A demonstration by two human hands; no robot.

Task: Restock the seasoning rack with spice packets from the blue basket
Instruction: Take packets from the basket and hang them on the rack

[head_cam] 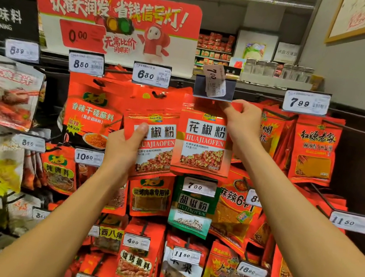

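Two hands work mid-frame: right hand [242,121] pinches a packet [203,142] under its peg, left hand [125,143] clasps spares [156,143]; thread the hole squarely.

packet [203,142] reads "花椒粉 huajiaofen", green packet [193,206] "胡椒粉", tilted price tag [214,80] "7.00", sign [114,26] "0.00"

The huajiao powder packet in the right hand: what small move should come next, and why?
Probably slide the packet back along the peg. The right hand pinches its top just under the tilted 7.00 price tag, while the left hand holds more packets waiting.
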